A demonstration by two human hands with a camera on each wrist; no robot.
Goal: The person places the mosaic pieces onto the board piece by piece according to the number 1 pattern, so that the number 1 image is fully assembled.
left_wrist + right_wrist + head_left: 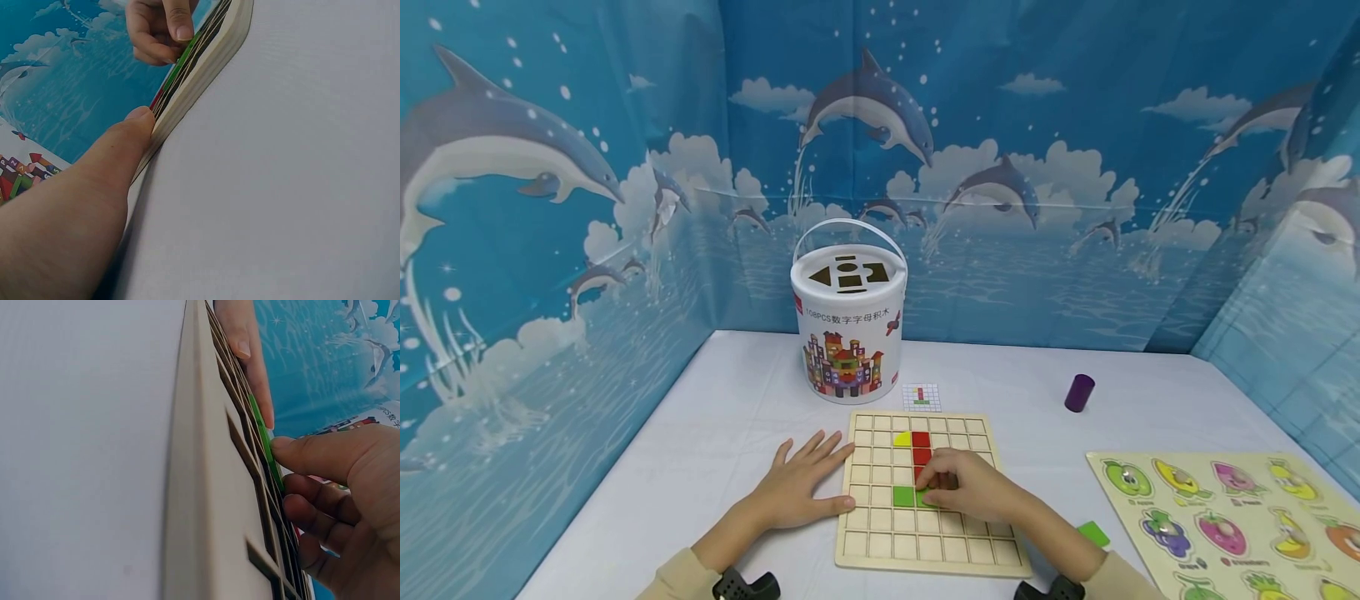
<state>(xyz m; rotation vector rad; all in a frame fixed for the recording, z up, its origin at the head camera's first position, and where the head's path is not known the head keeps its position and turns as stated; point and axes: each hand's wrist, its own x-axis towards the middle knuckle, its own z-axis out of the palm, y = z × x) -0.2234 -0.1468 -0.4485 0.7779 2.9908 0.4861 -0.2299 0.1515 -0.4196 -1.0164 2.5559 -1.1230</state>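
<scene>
A wooden grid board (880, 546) lies on the white table. My left hand (801, 487) rests flat with spread fingers, its thumb and fingertips at the board's left edge. Over the middle of the board, my right hand (973, 483) has its thumb and curled fingers on a green square tile (263, 434), which is partly hidden in the head view. Left of it sits another green tile (903, 497). Above them runs a column of red tiles (921, 456), the lowest partly covered by my fingers. A yellow rounded tile (902, 439) sits beside the top red one.
A small printed pattern card (921, 397) lies behind the board, near a white lidded bucket (850, 325). To the right are a purple cylinder (1079, 392), a loose green tile (1093, 533) and a fruit puzzle board (1213, 462). A dolphin-print curtain (1000, 275) encloses the table.
</scene>
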